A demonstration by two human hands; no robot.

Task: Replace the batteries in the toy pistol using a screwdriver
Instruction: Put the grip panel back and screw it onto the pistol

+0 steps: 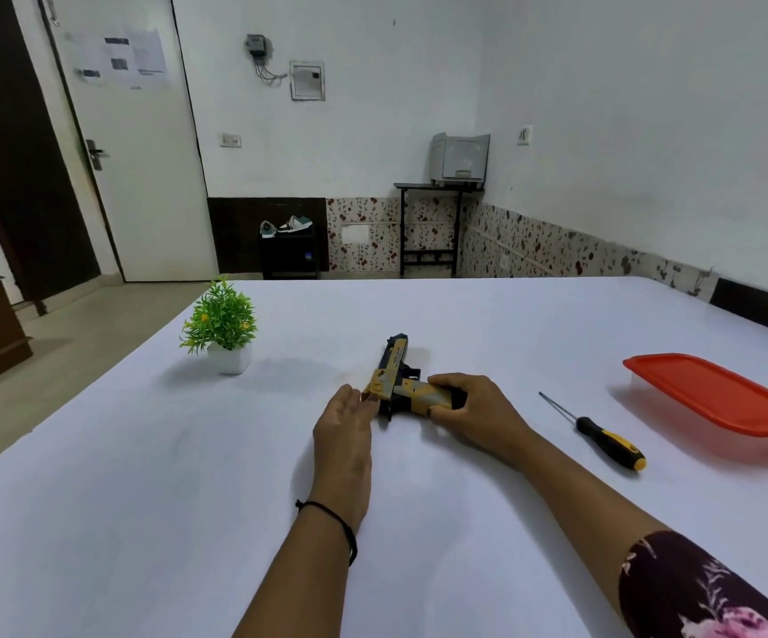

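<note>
1. The toy pistol [395, 382] lay flat mid-table [142, 499] (muzzle pointing away).
2. The right hand [474, 414] curled its fingers around the grip.
3. The left hand [345, 421], fingers straight and together, touched the rear.
4. A screwdriver [603, 437] lay right of it, untouched.

No legible text anywhere; door papers [117, 57] too blurred

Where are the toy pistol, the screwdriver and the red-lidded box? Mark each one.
toy pistol [393, 367]: head view, on the yellow side of its barrel.
screwdriver [605, 438]: head view, on the black handle.
red-lidded box [713, 392]: head view, on the middle of the red lid.
</note>
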